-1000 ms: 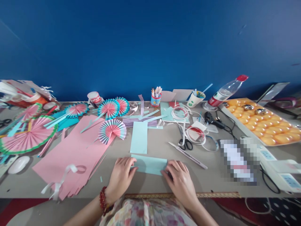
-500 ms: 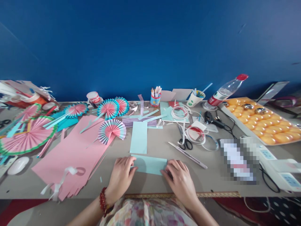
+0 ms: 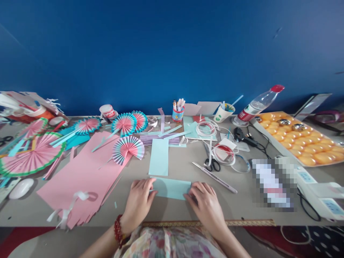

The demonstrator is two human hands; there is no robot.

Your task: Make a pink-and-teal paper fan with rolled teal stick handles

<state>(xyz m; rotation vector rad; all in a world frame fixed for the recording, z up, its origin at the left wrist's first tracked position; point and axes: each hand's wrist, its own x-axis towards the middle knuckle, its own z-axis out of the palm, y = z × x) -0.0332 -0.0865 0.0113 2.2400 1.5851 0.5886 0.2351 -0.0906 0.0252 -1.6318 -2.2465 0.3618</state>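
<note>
A light blue sheet of paper lies crosswise at the front of the desk, between my two hands. My left hand has its curled fingers and thumb closed on the sheet's left end. On the right end, my right hand pinches the paper with thumb and bent fingers. Just beyond stands no gap wider than a finger before a second light blue sheet, which lies lengthwise. A white craft knife rests to the right, beside black-handled scissors.
Pink paper sheets and folded paper fans spread over the left side. At the back stand a pen cup and a tilted plastic bottle. Coiled white cable and a power strip lie rightward. A ruler follows the front edge.
</note>
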